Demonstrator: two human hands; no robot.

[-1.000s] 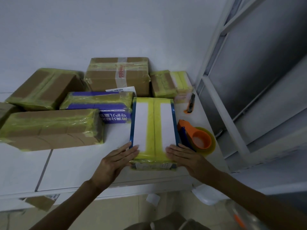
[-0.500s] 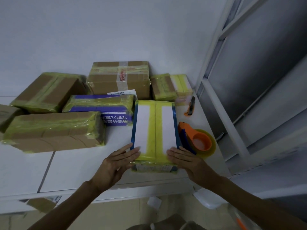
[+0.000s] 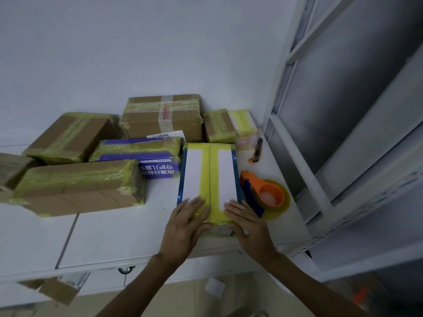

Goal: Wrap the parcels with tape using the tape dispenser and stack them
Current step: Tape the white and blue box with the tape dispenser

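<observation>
One white parcel (image 3: 207, 175), blue-edged and banded lengthwise with yellow tape, is laid flat at centre frame on the white table (image 3: 114, 232). The left hand (image 3: 185, 225) is held flat, fingers straight, and pressed on the parcel's near end, left of the central band; nothing is gripped. The right hand (image 3: 249, 227) is likewise flattened, fingers extended, and pressed on the near right corner. One tape dispenser (image 3: 263, 193), orange with a yellow roll, is set just right of the parcel. One utility knife (image 3: 257, 153) is placed above it. Taped parcels are grouped at left and upper centre: a blue-printed parcel (image 3: 142, 154), a long brown parcel (image 3: 77, 186), a large brown carton (image 3: 162, 117).
</observation>
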